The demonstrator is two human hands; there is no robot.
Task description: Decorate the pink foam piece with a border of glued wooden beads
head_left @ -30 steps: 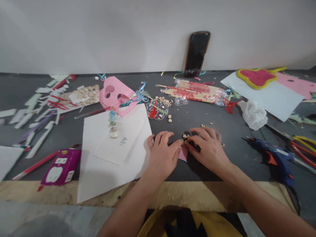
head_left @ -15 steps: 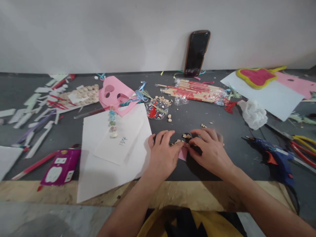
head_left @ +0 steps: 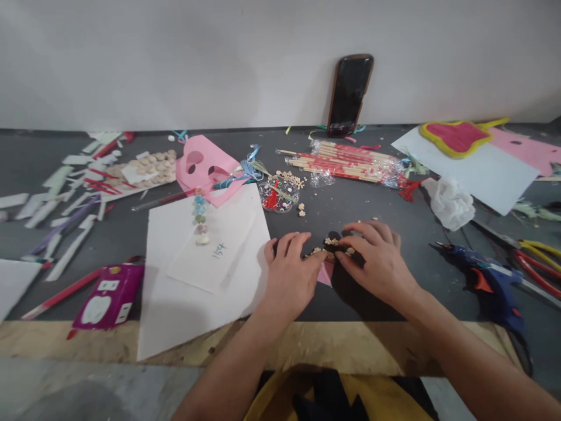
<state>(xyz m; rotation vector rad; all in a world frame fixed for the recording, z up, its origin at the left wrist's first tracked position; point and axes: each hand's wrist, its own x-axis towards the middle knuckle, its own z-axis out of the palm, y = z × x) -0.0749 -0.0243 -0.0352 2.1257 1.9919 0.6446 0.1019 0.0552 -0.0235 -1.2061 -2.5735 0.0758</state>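
Note:
A small pink paper piece (head_left: 325, 273) lies on the dark tabletop between my hands. Above it are clusters of tiny pale wooden beads (head_left: 332, 241), set around a dark spot. My left hand (head_left: 287, 272) rests at the left of this beaded piece, its thumb pressed onto the bead edge and its fingers bent beyond it. My right hand (head_left: 377, 254) hovers at the right side, thumb and index finger apart. A little bead cluster (head_left: 349, 251) shows in the gap between them. The palm sides of both hands are hidden.
White sheets (head_left: 158, 304) lie left, a purple packet (head_left: 109, 295) farther left. A blue glue gun (head_left: 486, 275) and pliers (head_left: 541, 257) are at right. Behind are loose beads (head_left: 287, 177), wrapped sticks (head_left: 350, 161) and a phone (head_left: 350, 93) against the wall.
My right hand has shifted slightly right and away from the beaded piece, uncovering a small bead cluster. My left hand has stayed in place.

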